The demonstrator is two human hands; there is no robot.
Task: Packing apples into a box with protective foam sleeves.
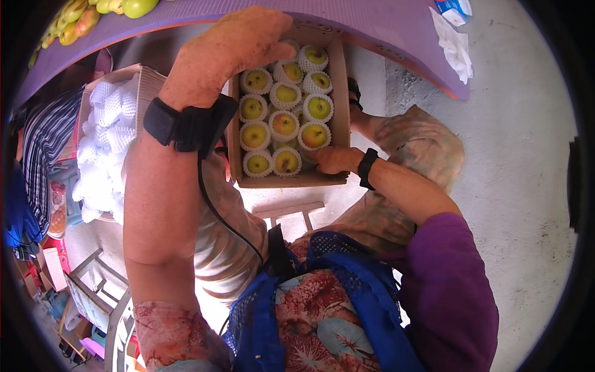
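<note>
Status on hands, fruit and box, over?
Left hand over far-left corner of cardboard box; right hand at near-right corner. Both grips unclear. Netted fruit inside. Left hand blocks far-left view.

Yellow-green fruit (319, 108), white foam nets (303, 61)

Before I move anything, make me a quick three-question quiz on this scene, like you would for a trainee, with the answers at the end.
1. Which hand is at the near right corner of the fruit box?
2. True or false: white foam nets lie in the left box.
3. What colour is the table beyond the fruit box? a) green b) purple c) white

Key:
1. The right hand; the left hand is over the far left part.
2. True.
3. b
</note>
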